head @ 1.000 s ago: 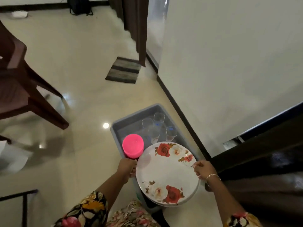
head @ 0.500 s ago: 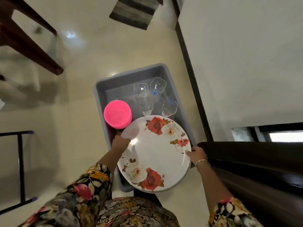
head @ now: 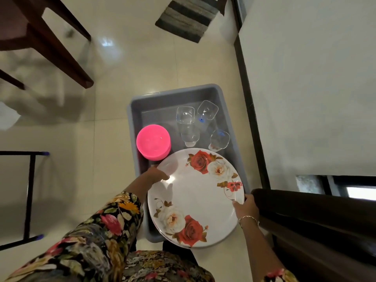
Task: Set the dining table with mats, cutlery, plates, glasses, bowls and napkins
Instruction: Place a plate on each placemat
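Head view, tub (head: 175,90) holding glasses (head: 188,129), bowls (head: 153,143)

Glossy floral plate (head: 196,197), clear glasses (head: 186,116), matt grey plastic tub (head: 173,92), polished floor tiles (head: 114,64).

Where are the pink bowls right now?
In the head view, the pink bowls sit at the left side of the grey tub on the floor, left of the glasses and just beyond the flowered plate.
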Tool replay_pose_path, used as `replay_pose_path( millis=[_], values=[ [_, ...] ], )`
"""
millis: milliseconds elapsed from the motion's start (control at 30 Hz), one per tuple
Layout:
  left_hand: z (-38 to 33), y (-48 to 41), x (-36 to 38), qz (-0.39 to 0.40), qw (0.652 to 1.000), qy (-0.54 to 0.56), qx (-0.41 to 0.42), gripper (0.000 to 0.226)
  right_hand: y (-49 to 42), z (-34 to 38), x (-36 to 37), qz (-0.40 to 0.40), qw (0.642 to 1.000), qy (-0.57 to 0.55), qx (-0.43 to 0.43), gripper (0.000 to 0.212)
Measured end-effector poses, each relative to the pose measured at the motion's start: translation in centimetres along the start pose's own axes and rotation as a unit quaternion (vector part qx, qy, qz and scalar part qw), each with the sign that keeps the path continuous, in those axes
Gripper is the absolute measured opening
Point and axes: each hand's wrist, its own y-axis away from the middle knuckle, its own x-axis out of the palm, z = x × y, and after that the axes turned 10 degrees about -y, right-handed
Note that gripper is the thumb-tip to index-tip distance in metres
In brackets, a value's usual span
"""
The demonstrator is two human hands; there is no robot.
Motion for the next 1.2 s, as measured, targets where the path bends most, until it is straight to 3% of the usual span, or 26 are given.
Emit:
replay_pose_path(
  millis=[100,267,367,633,733,900,1033,1200],
  values=[
    [0.5,-0.2,0.0,-0.034,0.999,-0.032,0.002,0.056,0.0,-0.3,-0.1,0.002,1.0,-0.024,-0.012,0.034],
    [1.3,2.2,0.5,-0.079,0.981,-0.175,0.028,0.041,0.3,-0.9,-2.0,0.036,0.998,-0.048,-0.009,0.03],
    [2.1,4.3,0.9,-0.1,0.977,-0.185,0.031,0.048,1.5,-1.2,-3.7,0.042,0.997,-0.058,-0.005,0.031],
    [4.7,10.4,0.6,-0.098,0.992,-0.068,0.048,0.04,6.4,-0.9,-8.0,0.009,0.992,-0.121,-0.027,0.033],
    [5.4,12.8,-1.1,-0.111,0.989,-0.035,0.087,0.021,8.9,0.3,-8.9,-0.008,0.989,-0.139,-0.048,0.032],
    [8.3,17.6,-5.6,-0.124,0.98,0.042,0.148,0.015,14.8,3.3,-8.5,-0.024,0.977,-0.158,-0.14,0.026],
    [14.1,22.1,-10.8,-0.165,0.963,0.121,0.177,0.024,20.7,5.8,-5.2,-0.02,0.962,-0.172,-0.211,0.027],
    [24.9,27.8,-17.9,-0.25,0.933,0.192,0.172,0.026,29.7,9.6,2.2,0.046,0.943,-0.128,-0.303,0.03]
  ],
)
